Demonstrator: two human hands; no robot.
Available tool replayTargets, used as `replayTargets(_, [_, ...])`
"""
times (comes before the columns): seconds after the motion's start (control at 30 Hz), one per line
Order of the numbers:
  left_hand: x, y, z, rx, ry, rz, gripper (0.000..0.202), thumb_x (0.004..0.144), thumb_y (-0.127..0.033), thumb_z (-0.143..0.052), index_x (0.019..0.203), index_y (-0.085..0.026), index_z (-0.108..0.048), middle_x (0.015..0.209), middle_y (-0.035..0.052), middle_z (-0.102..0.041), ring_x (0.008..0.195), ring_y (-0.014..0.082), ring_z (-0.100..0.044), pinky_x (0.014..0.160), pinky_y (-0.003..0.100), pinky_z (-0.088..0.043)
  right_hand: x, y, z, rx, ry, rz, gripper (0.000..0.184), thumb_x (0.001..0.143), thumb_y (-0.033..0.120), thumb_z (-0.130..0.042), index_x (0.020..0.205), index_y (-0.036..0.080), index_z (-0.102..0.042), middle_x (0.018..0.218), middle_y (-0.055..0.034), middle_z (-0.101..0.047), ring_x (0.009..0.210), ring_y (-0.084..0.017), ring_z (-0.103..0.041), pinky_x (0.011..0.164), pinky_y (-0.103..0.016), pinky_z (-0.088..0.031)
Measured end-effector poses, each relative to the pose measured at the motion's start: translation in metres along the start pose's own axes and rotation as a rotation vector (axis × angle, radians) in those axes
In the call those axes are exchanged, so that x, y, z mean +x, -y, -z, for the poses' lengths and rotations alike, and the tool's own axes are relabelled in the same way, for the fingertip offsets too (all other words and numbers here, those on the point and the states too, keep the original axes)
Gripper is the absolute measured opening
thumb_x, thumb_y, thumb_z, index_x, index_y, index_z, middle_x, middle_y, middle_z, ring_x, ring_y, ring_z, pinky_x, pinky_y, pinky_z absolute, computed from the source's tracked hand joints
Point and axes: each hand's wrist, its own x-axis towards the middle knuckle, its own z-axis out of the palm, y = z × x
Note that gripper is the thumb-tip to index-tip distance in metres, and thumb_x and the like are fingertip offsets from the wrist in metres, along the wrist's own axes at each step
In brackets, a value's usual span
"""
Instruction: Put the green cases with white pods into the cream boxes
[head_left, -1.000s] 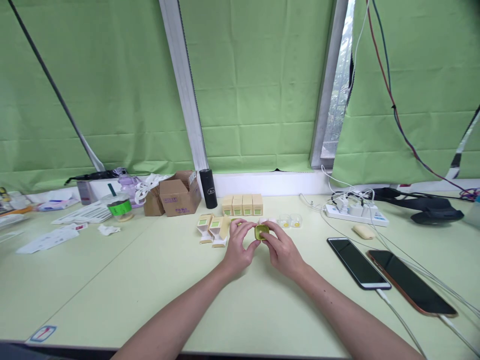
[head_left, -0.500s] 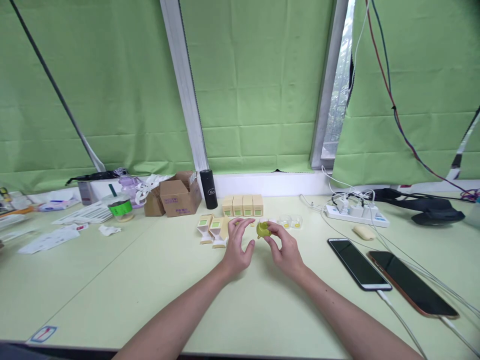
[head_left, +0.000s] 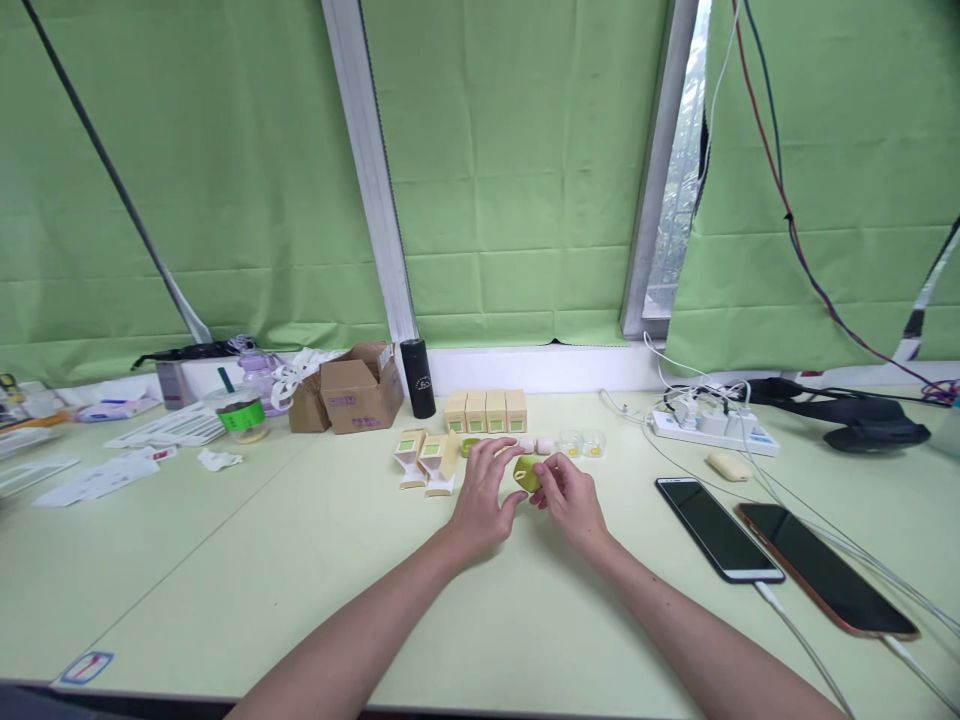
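My right hand (head_left: 571, 500) pinches a small, rounded yellow-green hollow piece (head_left: 527, 474) above the table; a pale slot or loop shows on its side. My left hand (head_left: 481, 502) curves around its left side, thumb and fingers apart; whether a fingertip touches it I cannot tell. Just beyond my left fingers sits another green round piece (head_left: 469, 446), partly hidden. Small pinkish-white pieces (head_left: 545, 445) and clear cups with yellow spots (head_left: 572, 444) line up behind my right hand. Two opened cartons (head_left: 437, 455) lie left of my left hand.
Several closed cream boxes (head_left: 485, 411) stand in a row at the back, beside a black cylinder (head_left: 418, 378) and a brown cardboard box (head_left: 361, 390). To the right are two phones (head_left: 718, 528) with cables, a cream case (head_left: 728, 466) and a power strip (head_left: 715, 430).
The green piece has turned in my right fingers, so its outer side now faces me rather than its hollow. My left hand has shifted slightly right, closer to it.
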Motion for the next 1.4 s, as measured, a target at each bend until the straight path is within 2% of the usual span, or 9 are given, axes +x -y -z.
replayTargets(0.27, [0.000,0.004,-0.004,0.024,0.025,-0.028,0.051,0.089,-0.007,-0.059,0.135,-0.029,-0.059,0.135,0.0102,-0.058,0.131,0.0315,-0.046,0.111,0.057,-0.044,-0.001,0.002,0.000,-0.019,0.025,-0.003,0.047,0.098,0.069,-0.050,0.082,0.025,-0.054,0.060,-0.0004,-0.070,0.054,-0.021,-0.070,0.055,-0.030,-0.054])
replayTargets(0.43, [0.002,0.008,-0.005,-0.041,-0.017,0.051,0.046,0.086,-0.011,-0.069,0.128,-0.028,-0.062,0.129,0.0085,-0.063,0.128,0.0306,-0.048,0.111,0.054,-0.043,-0.002,0.001,0.003,-0.070,0.004,0.026,0.047,0.103,0.065,-0.043,0.082,0.025,-0.057,0.066,-0.0020,-0.071,0.057,-0.020,-0.068,0.057,-0.030,-0.052])
replayTargets(0.6, [0.006,0.014,-0.005,-0.163,-0.127,0.225,0.042,0.081,-0.013,-0.074,0.120,-0.027,-0.064,0.121,0.0068,-0.065,0.123,0.0285,-0.053,0.107,0.049,-0.045,0.003,-0.009,0.010,-0.419,-0.087,0.122,0.028,0.102,0.044,-0.051,0.083,0.025,-0.059,0.069,0.0004,-0.070,0.061,-0.020,-0.064,0.059,-0.030,-0.044])
replayTargets(0.73, [0.007,0.022,-0.006,-0.248,-0.190,0.363,0.045,0.077,-0.012,-0.075,0.119,-0.025,-0.065,0.120,0.0068,-0.065,0.117,0.0261,-0.059,0.104,0.045,-0.046,0.017,-0.024,0.019,-0.692,-0.185,0.215,0.004,0.090,0.023,-0.064,0.091,0.027,-0.064,0.083,-0.0021,-0.073,0.084,-0.025,-0.064,0.063,-0.032,-0.041])
replayTargets(0.83, [0.007,0.027,-0.006,-0.297,-0.189,0.402,0.045,0.075,-0.014,-0.076,0.118,-0.024,-0.065,0.121,0.0079,-0.066,0.115,0.0258,-0.062,0.101,0.043,-0.046,0.031,-0.037,0.025,-0.843,-0.191,0.321,0.016,0.085,0.013,-0.067,0.096,0.025,-0.068,0.088,-0.0063,-0.073,0.090,-0.029,-0.058,0.071,-0.037,-0.043])
replayTargets(0.97, [0.008,0.029,-0.006,-0.337,-0.188,0.421,0.046,0.074,-0.015,-0.077,0.117,-0.022,-0.065,0.120,0.0085,-0.068,0.114,0.0260,-0.063,0.101,0.043,-0.044,0.052,-0.047,0.029,-1.017,-0.140,0.399,0.028,0.081,0.008,-0.070,0.105,0.022,-0.072,0.107,-0.0145,-0.070,0.107,-0.034,-0.052,0.086,-0.044,-0.042])
replayTargets(1.1, [0.008,0.028,-0.005,-0.361,-0.198,0.425,0.046,0.073,-0.015,-0.077,0.116,-0.022,-0.066,0.119,0.0083,-0.069,0.112,0.0262,-0.063,0.100,0.042,-0.044,0.071,-0.043,0.022,-1.173,-0.015,0.303,0.030,0.084,0.014,-0.067,0.112,0.020,-0.074,0.124,-0.0176,-0.063,0.121,-0.035,-0.044,0.097,-0.046,-0.036])
replayTargets(1.2, [0.009,0.029,-0.005,-0.376,-0.208,0.422,0.046,0.072,-0.015,-0.077,0.116,-0.023,-0.067,0.119,0.0083,-0.070,0.112,0.0263,-0.064,0.099,0.041,-0.044,0.080,-0.039,0.015,-1.258,0.060,0.234,0.025,0.087,0.013,-0.062,0.106,0.018,-0.077,0.128,-0.0180,-0.061,0.126,-0.034,-0.040,0.103,-0.045,-0.029])
replayTargets(1.4, [0.009,0.030,-0.005,-0.367,-0.224,0.413,0.045,0.073,-0.016,-0.076,0.117,-0.023,-0.066,0.119,0.0087,-0.070,0.113,0.0267,-0.063,0.099,0.042,-0.044,0.079,-0.036,0.016,-1.278,0.075,0.242,0.030,0.087,0.006,-0.056,0.106,0.016,-0.078,0.125,-0.0182,-0.062,0.126,-0.033,-0.041,0.106,-0.044,-0.027])
